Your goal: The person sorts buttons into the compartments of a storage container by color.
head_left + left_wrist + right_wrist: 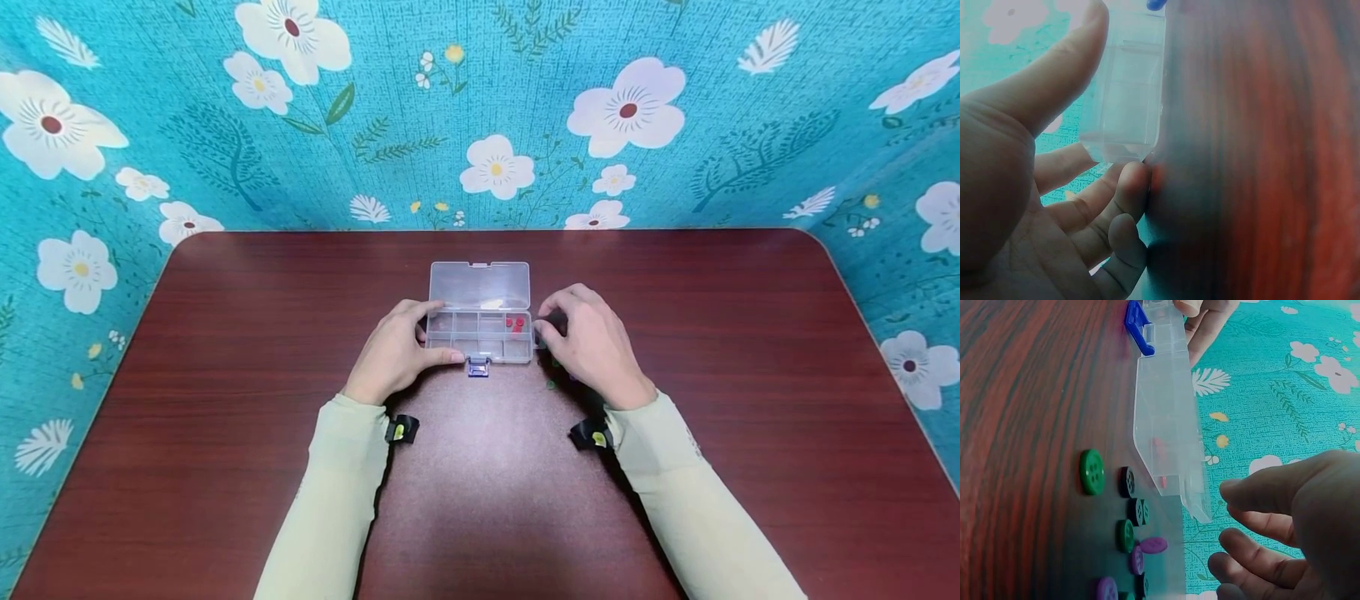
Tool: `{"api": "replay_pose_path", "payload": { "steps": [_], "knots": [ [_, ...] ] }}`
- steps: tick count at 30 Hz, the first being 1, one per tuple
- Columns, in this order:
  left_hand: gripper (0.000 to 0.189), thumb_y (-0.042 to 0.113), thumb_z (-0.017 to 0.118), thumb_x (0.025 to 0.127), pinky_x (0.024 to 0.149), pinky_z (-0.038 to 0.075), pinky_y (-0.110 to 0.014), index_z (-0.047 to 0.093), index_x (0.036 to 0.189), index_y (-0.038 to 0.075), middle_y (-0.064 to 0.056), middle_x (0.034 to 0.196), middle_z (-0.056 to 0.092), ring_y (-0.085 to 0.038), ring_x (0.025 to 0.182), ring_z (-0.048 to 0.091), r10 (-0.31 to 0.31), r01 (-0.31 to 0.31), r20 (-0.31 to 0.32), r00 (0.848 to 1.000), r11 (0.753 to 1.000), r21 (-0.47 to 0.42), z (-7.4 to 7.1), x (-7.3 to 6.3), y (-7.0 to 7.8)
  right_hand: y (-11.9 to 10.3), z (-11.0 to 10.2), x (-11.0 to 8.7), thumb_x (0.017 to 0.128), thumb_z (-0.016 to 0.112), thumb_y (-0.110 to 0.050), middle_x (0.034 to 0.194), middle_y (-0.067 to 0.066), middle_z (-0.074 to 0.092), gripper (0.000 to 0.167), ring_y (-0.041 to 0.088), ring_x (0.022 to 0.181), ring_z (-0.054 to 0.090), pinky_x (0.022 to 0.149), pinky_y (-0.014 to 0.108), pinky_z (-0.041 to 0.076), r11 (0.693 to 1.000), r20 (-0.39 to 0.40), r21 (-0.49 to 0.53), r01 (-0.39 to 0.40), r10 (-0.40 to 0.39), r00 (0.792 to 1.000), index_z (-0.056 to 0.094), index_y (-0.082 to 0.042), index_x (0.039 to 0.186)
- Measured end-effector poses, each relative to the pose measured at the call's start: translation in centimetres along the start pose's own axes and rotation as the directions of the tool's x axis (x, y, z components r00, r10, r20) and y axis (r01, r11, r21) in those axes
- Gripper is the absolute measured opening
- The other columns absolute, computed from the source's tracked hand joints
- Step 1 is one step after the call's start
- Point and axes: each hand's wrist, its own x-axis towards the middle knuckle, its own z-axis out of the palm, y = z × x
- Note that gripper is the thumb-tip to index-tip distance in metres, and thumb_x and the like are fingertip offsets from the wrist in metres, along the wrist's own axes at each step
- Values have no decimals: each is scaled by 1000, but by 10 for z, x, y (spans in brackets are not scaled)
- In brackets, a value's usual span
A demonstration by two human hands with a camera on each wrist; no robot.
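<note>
A clear plastic compartment box (491, 337) sits on the table with its lid (480, 285) tipped back. Several red buttons (517, 322) lie in its back right compartment. My left hand (396, 346) grips the box's left end, thumb along the front edge and fingers around the side and back. Beside the right end is my right hand (596, 337), its fingers bent and apart, nothing visible between them. Loose green (1092, 471), black (1127, 482) and purple buttons (1154, 545) lie on the table by that hand, partly hidden under it in the head view.
A blue latch (478, 367) hangs open at the box's front. The dark red wooden table (247, 350) runs back to a wall with turquoise floral covering (405, 108). Black straps (591, 434) with cameras circle both wrists, over pale sleeves.
</note>
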Motion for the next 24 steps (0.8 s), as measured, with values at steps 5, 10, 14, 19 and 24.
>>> {"api": "replay_pose_path", "payload": {
  "steps": [5, 10, 14, 19, 24],
  "knots": [
    [81, 46, 87, 76, 78, 41, -37, 56, 145, 17, -5, 103, 53, -21, 87, 51, 3, -3, -3, 1000, 1000, 4, 0, 0, 0, 2, -4, -3, 90, 73, -20, 101, 6, 62, 8, 23, 87, 57, 73, 43, 49, 1000, -5, 5, 7, -7, 1000, 71, -13, 93],
    [81, 46, 87, 76, 78, 41, -37, 55, 145, 17, -5, 103, 53, -21, 87, 51, 1, -1, 1, 1000, 1000, 3, 0, 0, 1, 3, -9, -7, 90, 73, -18, 101, 6, 63, 7, 23, 88, 56, 73, 43, 48, 1000, -13, 2, 6, -6, 1000, 71, -12, 93],
    [81, 46, 87, 76, 77, 42, -37, 55, 145, 16, -5, 103, 53, -21, 86, 51, 3, -3, 2, 1000, 1000, 0, -1, 0, 1, 5, -14, -10, 90, 72, -17, 102, 6, 63, 6, 24, 89, 58, 75, 43, 47, 1000, -10, 14, 2, -2, 1000, 71, -13, 94],
    [82, 46, 87, 76, 76, 41, -37, 55, 145, 17, -5, 102, 53, -21, 86, 51, 4, -4, -1, 1000, 1000, 2, -1, 0, 1, 8, -19, -15, 90, 73, -16, 102, 6, 63, 5, 25, 90, 59, 77, 43, 46, 999, -1, 33, -1, 1, 1000, 71, -13, 94],
    [82, 47, 87, 76, 77, 41, -37, 55, 145, 18, -5, 102, 53, -21, 86, 51, 0, 0, 1, 1000, 1000, 0, 0, -1, 2, 12, -22, -20, 89, 73, -15, 100, 4, 63, 5, 24, 91, 59, 78, 43, 47, 1000, -8, 21, 2, -2, 1000, 71, -13, 94]
  ]
}}
